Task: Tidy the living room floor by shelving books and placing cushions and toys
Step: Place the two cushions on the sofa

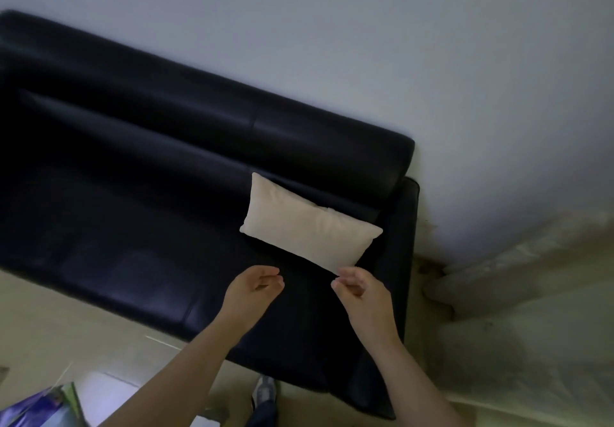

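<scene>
A cream rectangular cushion (309, 225) leans against the backrest at the right end of a black leather sofa (143, 194). My left hand (254, 288) hovers over the seat just below the cushion, fingers loosely curled and holding nothing. My right hand (360, 290) is level with it, a little to the right, its fingertips just short of the cushion's lower right corner, also loosely curled and empty. Neither hand touches the cushion.
A colourful book or package (40, 406) lies on the pale floor at the lower left. My shoe (264, 390) stands by the sofa's front edge. A pale draped sheet (518, 310) covers something to the right of the sofa. The grey wall runs behind.
</scene>
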